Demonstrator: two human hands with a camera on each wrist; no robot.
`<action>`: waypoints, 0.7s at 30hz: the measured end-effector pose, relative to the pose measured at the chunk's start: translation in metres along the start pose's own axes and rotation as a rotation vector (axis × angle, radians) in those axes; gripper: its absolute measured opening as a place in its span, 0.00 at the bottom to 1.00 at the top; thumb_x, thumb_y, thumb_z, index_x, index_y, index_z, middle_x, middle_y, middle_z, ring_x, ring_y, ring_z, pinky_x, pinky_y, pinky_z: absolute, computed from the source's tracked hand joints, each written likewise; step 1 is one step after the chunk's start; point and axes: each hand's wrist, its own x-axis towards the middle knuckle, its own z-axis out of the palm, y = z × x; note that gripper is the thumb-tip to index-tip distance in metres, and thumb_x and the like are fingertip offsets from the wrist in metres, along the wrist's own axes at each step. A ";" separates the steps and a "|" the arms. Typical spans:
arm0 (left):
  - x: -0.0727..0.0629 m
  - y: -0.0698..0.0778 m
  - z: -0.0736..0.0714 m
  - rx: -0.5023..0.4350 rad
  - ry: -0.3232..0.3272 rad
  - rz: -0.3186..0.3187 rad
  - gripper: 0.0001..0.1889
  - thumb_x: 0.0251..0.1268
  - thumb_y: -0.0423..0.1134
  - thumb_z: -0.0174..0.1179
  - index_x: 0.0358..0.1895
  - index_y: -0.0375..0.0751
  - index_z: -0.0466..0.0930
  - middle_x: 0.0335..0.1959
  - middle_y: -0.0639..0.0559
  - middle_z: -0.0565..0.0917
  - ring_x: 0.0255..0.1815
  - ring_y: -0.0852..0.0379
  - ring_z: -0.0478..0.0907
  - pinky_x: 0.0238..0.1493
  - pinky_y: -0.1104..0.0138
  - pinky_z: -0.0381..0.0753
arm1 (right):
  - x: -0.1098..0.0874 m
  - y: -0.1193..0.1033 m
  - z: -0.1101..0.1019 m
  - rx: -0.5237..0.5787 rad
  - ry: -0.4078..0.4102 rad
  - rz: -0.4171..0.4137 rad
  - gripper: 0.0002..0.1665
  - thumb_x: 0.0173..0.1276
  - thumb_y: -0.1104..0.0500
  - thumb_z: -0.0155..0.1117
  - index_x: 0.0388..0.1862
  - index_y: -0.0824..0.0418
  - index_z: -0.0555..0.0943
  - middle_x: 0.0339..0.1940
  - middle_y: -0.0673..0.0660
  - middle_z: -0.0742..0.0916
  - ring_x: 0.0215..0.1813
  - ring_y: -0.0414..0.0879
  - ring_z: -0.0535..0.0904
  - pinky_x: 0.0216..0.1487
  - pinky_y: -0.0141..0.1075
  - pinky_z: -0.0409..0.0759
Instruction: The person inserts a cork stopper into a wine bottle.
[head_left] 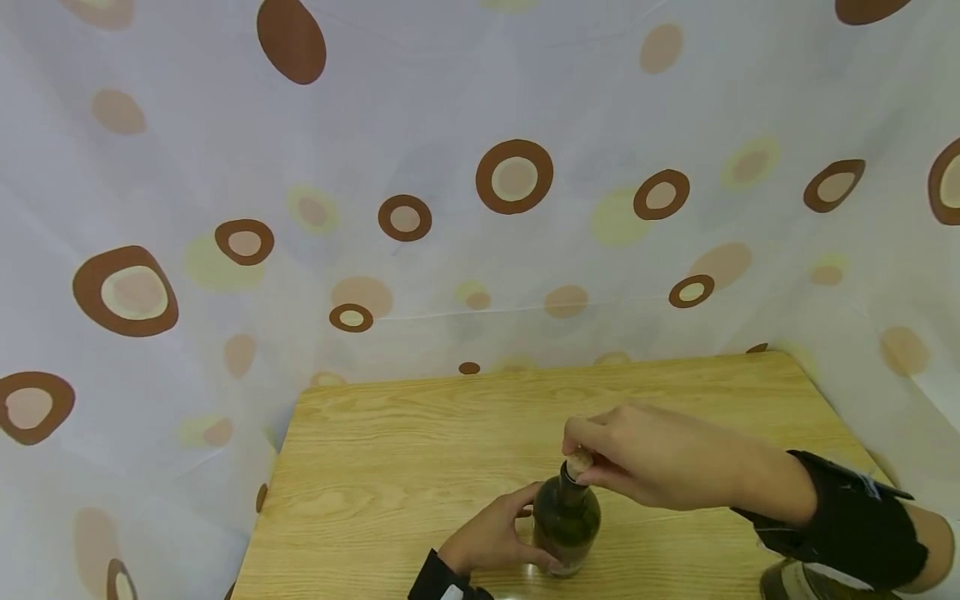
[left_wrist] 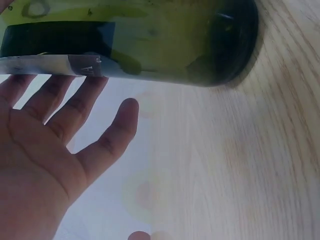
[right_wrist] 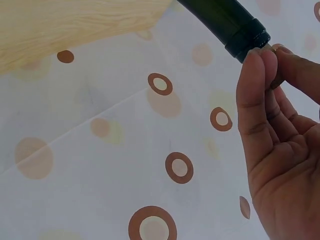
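Right hand point(head_left: 654, 458) pinches a cork point(head_left: 580, 461) atop a green bottle point(head_left: 566, 518), contents unclear, clasped by the left hand point(head_left: 495, 533).

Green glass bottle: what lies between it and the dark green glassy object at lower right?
The head view shows only bare yellow wooden tabletop between bottle and object.

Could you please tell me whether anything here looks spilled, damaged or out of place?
Nothing stands out: the bottle stands on the table, held by the left hand, while the right hand pinches the cork at its mouth. No spill or damage shows.
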 end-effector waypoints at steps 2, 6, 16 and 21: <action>0.000 0.000 0.002 -0.002 0.016 -0.012 0.45 0.59 0.45 0.73 0.77 0.68 0.57 0.72 0.65 0.70 0.72 0.60 0.67 0.68 0.56 0.73 | -0.001 0.000 0.002 0.010 0.007 -0.005 0.05 0.74 0.61 0.62 0.43 0.54 0.74 0.32 0.43 0.84 0.24 0.23 0.62 0.28 0.19 0.70; -0.001 0.001 0.006 0.000 0.060 -0.015 0.44 0.58 0.46 0.74 0.76 0.68 0.59 0.72 0.65 0.70 0.72 0.59 0.68 0.67 0.53 0.74 | -0.003 -0.001 0.005 0.015 0.029 0.007 0.07 0.75 0.61 0.62 0.42 0.54 0.72 0.25 0.40 0.78 0.23 0.22 0.60 0.25 0.18 0.67; -0.005 0.001 0.021 -0.029 0.206 -0.004 0.42 0.58 0.48 0.74 0.75 0.66 0.62 0.71 0.65 0.71 0.72 0.56 0.68 0.65 0.37 0.70 | -0.003 -0.002 0.010 -0.002 0.058 0.079 0.06 0.76 0.57 0.61 0.44 0.56 0.73 0.22 0.37 0.75 0.21 0.22 0.64 0.23 0.19 0.70; -0.005 0.000 0.032 0.025 0.303 0.074 0.43 0.56 0.48 0.74 0.75 0.61 0.62 0.71 0.62 0.72 0.70 0.57 0.71 0.71 0.51 0.71 | -0.006 -0.003 0.016 -0.031 0.118 0.085 0.08 0.75 0.58 0.63 0.45 0.56 0.73 0.20 0.37 0.73 0.20 0.22 0.62 0.22 0.18 0.68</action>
